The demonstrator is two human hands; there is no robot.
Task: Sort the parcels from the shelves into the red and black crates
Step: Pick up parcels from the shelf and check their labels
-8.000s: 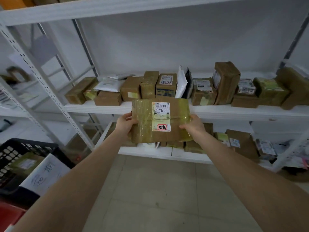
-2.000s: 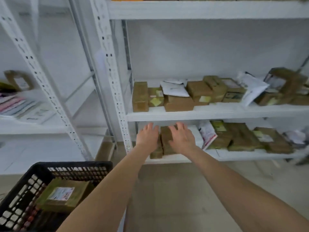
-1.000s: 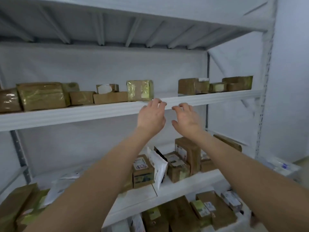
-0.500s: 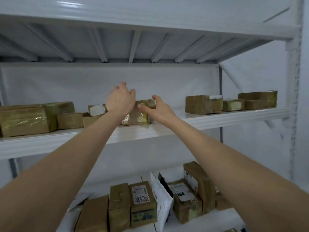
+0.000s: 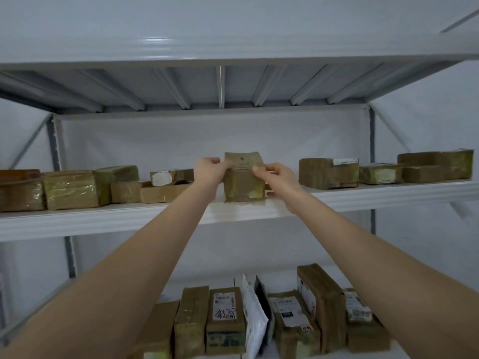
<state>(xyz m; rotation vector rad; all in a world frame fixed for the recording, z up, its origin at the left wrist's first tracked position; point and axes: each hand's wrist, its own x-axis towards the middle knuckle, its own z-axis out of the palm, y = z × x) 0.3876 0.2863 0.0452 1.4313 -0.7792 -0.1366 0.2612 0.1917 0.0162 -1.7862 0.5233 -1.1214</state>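
both hands up high, left hand [image 5: 208, 169] and right hand [image 5: 278, 177] pinching a small taped parcel [image 5: 244, 177] by its sides at the upper shelf [image 5: 129, 218] edge. grip looks fingertip-only, slick tape, so it could slip and drop onto the boxes below [image 5: 225, 320].

The white upper shelf [image 5: 129, 221] carries taped cardboard parcels: a large box [image 5: 70, 189] and smaller ones at left, a brown box [image 5: 328, 173] and others at right. A small taped parcel [image 5: 243, 185] sits at its front edge; whether it rests there is unclear. On the lower shelf [image 5: 207, 279], upright parcels flank a white mailer [image 5: 255, 320].
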